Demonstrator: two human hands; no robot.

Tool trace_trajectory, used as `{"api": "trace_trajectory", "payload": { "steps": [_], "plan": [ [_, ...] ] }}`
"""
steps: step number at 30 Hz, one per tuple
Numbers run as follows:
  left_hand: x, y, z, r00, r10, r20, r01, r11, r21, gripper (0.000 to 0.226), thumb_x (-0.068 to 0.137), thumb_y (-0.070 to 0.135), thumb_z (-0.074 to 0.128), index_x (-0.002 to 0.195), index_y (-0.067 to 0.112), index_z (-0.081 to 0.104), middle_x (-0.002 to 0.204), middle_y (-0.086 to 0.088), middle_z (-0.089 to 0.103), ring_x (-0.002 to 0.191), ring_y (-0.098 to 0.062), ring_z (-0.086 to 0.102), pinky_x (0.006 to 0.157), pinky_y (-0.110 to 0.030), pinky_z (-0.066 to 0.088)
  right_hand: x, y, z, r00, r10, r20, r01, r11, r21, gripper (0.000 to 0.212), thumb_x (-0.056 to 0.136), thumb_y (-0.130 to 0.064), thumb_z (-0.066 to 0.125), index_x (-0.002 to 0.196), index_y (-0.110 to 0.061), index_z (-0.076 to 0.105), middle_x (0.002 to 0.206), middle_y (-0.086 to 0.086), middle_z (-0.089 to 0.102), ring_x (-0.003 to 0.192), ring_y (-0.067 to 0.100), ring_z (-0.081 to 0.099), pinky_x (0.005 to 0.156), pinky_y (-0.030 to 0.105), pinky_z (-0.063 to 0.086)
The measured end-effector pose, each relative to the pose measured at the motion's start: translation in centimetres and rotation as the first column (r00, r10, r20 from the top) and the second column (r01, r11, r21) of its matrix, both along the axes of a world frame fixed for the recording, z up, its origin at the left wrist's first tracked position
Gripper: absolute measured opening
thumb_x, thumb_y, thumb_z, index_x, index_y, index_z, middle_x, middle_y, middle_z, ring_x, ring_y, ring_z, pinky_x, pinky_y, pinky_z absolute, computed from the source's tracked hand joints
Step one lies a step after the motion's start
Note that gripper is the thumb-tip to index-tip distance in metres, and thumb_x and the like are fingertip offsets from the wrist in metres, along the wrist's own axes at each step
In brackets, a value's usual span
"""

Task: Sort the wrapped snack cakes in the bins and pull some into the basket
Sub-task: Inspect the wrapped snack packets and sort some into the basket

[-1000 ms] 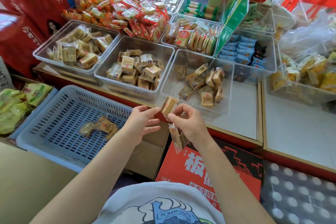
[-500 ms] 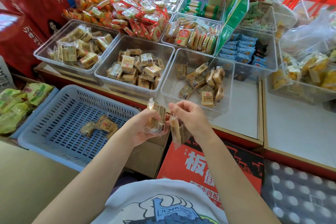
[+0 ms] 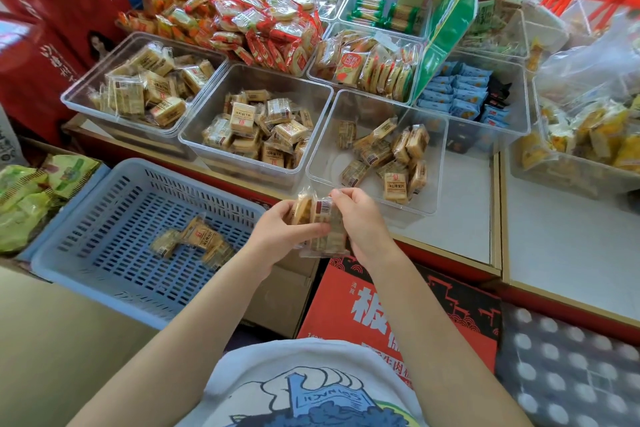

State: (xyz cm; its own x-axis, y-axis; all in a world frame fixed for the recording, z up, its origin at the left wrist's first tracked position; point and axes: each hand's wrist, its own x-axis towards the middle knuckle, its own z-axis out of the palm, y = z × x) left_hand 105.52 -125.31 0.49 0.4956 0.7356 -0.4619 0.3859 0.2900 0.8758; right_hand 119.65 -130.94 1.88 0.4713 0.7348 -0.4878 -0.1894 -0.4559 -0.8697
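My left hand (image 3: 277,236) grips a wrapped snack cake (image 3: 302,210) in front of the counter edge. Close beside it, my right hand (image 3: 360,222) pinches a second wrapped cake (image 3: 329,229), and the two packets touch between the hands. A blue slotted basket (image 3: 114,225) sits low at the left with a few wrapped cakes (image 3: 197,241) lying in it. Three clear bins hold more cakes: a left bin (image 3: 86,94), a middle bin (image 3: 207,128) and a right bin (image 3: 332,170) just beyond my hands.
Red-wrapped snacks (image 3: 270,31) are piled behind the bins, with further clear bins of biscuits (image 3: 370,66) and blue packets (image 3: 460,90). A green sign (image 3: 450,17) leans among them. A red carton (image 3: 398,315) stands below the counter. Green bags (image 3: 24,198) lie left of the basket.
My left hand has taken hold of a cake that my right hand held up. Both hands have drawn together, so the two packets now meet.
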Motion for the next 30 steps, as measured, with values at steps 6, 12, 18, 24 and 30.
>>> {"api": "trace_trajectory", "payload": {
  "steps": [6, 12, 18, 24, 30],
  "plan": [
    [-1.5, 0.9, -0.6, 0.996, 0.056, 0.07, -0.053, 0.998, -0.04, 0.049, 0.074, 0.026, 0.092, 0.117, 0.022, 0.069, 0.104, -0.001, 0.078, 0.1, -0.02, 0.074, 0.093, -0.045, 0.059, 0.8, -0.3, -0.1, 0.993, 0.058, -0.105, -0.056, 0.998, 0.021, 0.03, 0.099, -0.033, 0.065, 0.102, -0.003, 0.068, 0.105, 0.018, 0.075, 0.102, 0.033, 0.071, 0.094, 0.054, 0.058],
    [-1.6, 0.9, -0.5, 0.996, 0.013, 0.084, -0.007, 0.998, -0.07, 0.059, 0.067, 0.036, 0.094, 0.118, 0.02, 0.07, 0.107, -0.002, 0.078, 0.102, -0.021, 0.075, 0.099, -0.05, 0.057, 0.8, -0.1, -0.1, 0.997, -0.022, 0.069, 0.013, 0.992, 0.128, 0.012, 0.096, -0.016, 0.07, 0.086, -0.01, 0.067, 0.091, 0.014, 0.068, 0.09, 0.03, 0.067, 0.088, 0.054, 0.059],
    [-1.5, 1.6, 0.2, 0.997, -0.051, 0.058, 0.057, 0.993, -0.107, 0.075, 0.058, 0.06, 0.088, 0.12, 0.021, 0.072, 0.11, 0.0, 0.078, 0.107, -0.021, 0.073, 0.103, -0.051, 0.053, 0.6, 0.1, 0.3, 0.993, -0.115, -0.003, 0.113, 0.975, 0.19, 0.011, 0.095, -0.017, 0.071, 0.087, -0.01, 0.071, 0.088, 0.01, 0.073, 0.082, 0.023, 0.071, 0.079, 0.045, 0.063],
    [-1.4, 1.8, 0.0, 0.993, 0.089, 0.076, -0.08, 0.989, -0.123, 0.065, 0.071, 0.059, 0.086, 0.119, 0.018, 0.072, 0.107, -0.001, 0.079, 0.104, -0.023, 0.074, 0.102, -0.052, 0.055, 0.2, 0.2, -0.1, 0.989, 0.147, -0.033, -0.145, 0.988, 0.045, 0.034, 0.099, -0.043, 0.062, 0.116, -0.014, 0.064, 0.107, 0.004, 0.075, 0.099, 0.02, 0.073, 0.081, 0.037, 0.063],
    [-1.8, 2.2, -0.2, 0.978, 0.185, 0.093, -0.159, 0.959, -0.235, 0.038, 0.098, 0.044, 0.062, 0.123, 0.014, 0.069, 0.111, -0.007, 0.077, 0.104, -0.026, 0.074, 0.093, -0.043, 0.058, 0.8, 0.4, -1.0, 0.99, 0.085, -0.116, -0.082, 0.996, 0.032, 0.022, 0.104, -0.023, 0.058, 0.117, -0.007, 0.064, 0.112, 0.012, 0.074, 0.099, 0.024, 0.074, 0.083, 0.043, 0.063]
  ]
}}
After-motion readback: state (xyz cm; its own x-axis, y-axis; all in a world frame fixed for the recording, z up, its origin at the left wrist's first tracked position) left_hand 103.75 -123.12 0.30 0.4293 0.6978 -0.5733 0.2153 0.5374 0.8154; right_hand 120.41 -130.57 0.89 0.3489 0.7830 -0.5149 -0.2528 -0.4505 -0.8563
